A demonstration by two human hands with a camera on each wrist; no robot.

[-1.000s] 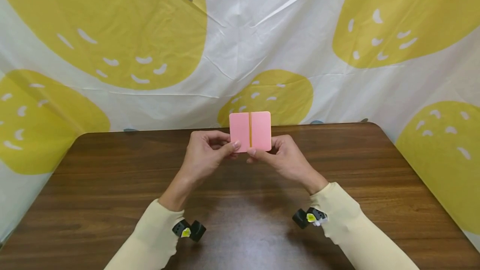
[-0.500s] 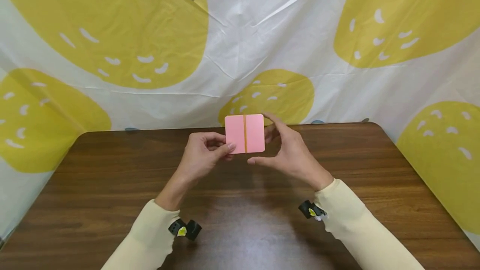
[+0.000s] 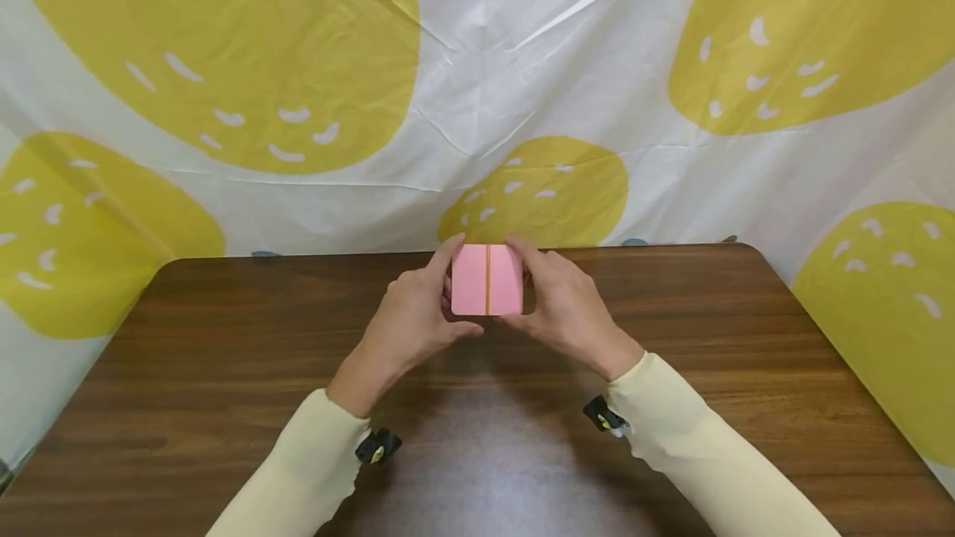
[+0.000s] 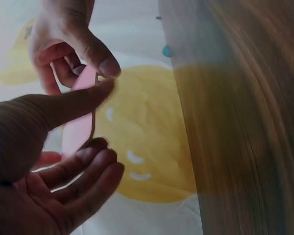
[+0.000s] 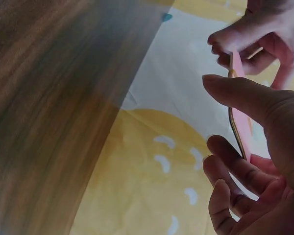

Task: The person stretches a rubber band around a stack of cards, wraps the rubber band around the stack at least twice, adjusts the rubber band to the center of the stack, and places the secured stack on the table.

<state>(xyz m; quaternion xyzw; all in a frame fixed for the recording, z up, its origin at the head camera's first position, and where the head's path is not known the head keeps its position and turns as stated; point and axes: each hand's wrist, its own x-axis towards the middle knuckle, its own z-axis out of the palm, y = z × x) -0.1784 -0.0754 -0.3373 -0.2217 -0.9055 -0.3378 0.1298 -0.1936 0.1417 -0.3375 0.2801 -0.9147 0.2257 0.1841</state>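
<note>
A small, thin pink card (image 3: pixel 472 280) with rounded corners and a tan rubber band (image 3: pixel 488 280) down its middle is held up over the far part of the table. At its right side my right hand (image 3: pixel 570 305) grips it, index finger near the top corner and thumb at the bottom edge. My left hand (image 3: pixel 410 309) is spread round the left side; its index finger is by the upper left corner, and its thumb lies below the bottom edge, apart from it. The left wrist view shows the pink card (image 4: pixel 78 132) nearly edge-on between both hands.
Beneath the hands lies a dark wooden table (image 3: pixel 224 371) with rounded far corners. Right behind its far edge hangs a white cloth (image 3: pixel 336 214) printed with big yellow fruits, which also runs along both sides.
Half a second ago my left hand pinched the pink card while the right hand was spread beside it. Now the right hand grips it and the left thumb is off. The card is slightly lower.
</note>
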